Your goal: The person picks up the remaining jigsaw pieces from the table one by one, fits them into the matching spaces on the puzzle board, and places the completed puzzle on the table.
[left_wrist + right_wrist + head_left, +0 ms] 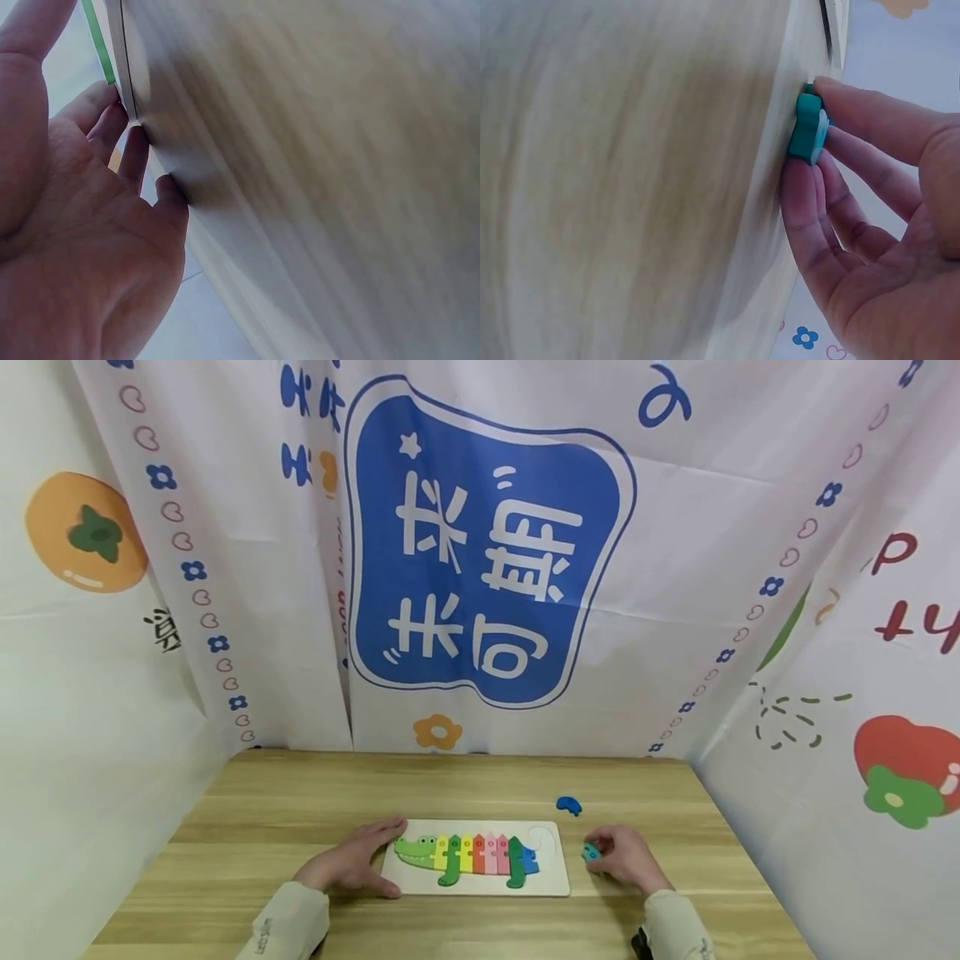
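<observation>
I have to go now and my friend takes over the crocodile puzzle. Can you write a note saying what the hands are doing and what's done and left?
Left hand: flat on the table, fingers against the left edge of the puzzle board, steadying it.
Right hand: pinches the teal piece on the table, right of the board.
Blue piece: lies loose on the table behind the board.
Done: head, coloured body pieces and legs sit in the board.
Left: the tail end of the board is unfilled; the teal and blue pieces are out.
</observation>
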`<state>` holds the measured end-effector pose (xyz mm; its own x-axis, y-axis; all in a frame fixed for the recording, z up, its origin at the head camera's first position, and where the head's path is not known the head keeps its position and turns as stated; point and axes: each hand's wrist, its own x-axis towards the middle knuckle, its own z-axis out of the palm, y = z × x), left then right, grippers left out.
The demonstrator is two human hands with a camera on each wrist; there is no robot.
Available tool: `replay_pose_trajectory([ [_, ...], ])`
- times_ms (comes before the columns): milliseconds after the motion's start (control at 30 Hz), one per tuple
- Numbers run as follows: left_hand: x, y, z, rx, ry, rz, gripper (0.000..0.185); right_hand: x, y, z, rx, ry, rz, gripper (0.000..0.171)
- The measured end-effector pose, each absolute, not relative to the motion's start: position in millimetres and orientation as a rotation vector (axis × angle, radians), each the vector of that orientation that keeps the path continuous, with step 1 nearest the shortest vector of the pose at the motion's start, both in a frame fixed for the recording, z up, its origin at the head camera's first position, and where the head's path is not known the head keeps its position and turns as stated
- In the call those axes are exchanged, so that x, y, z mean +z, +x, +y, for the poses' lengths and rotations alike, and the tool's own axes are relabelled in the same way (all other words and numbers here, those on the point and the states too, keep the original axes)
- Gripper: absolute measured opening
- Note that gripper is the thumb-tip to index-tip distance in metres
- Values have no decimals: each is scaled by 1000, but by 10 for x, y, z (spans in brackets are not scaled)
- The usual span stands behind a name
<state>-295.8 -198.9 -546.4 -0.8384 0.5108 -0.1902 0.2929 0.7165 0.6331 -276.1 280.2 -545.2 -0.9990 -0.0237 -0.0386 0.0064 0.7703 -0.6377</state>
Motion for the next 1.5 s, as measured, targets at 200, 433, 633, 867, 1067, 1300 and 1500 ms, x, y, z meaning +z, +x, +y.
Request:
replay_pose_trajectory([
  [200, -5477, -2972, -1976, 867, 628, 2569, 108, -5476, -2761, 2788, -1025, -39, 2952, 34],
  [433, -5508, -2970, -1971, 855, 630, 2565, 109, -5493, -2762, 2790, -1070, -14, 2939, 33],
  [633, -5511, -2997, -1976, 837, 644, 2568, 109, -5479, -2759, 2798, -1298, 63, 2827, 26],
  [867, -5494, -3019, -1977, 833, 648, 2580, 108, -5426, -2768, 2772, -1555, 39, 2696, 29],
  [1067, -5484, -3004, -1979, 833, 639, 2578, 108, -5381, -2764, 2745, -1720, -66, 2538, 34],
  [1300, -5486, -2986, -1985, 825, 633, 2589, 108, -5325, -2747, 2669, -1885, -108, 2332, 42],
  [1500, -5492, -2972, -1982, 823, 631, 2593, 108, -5324, -2732, 2605, -1917, -113, 2307, 42],
])
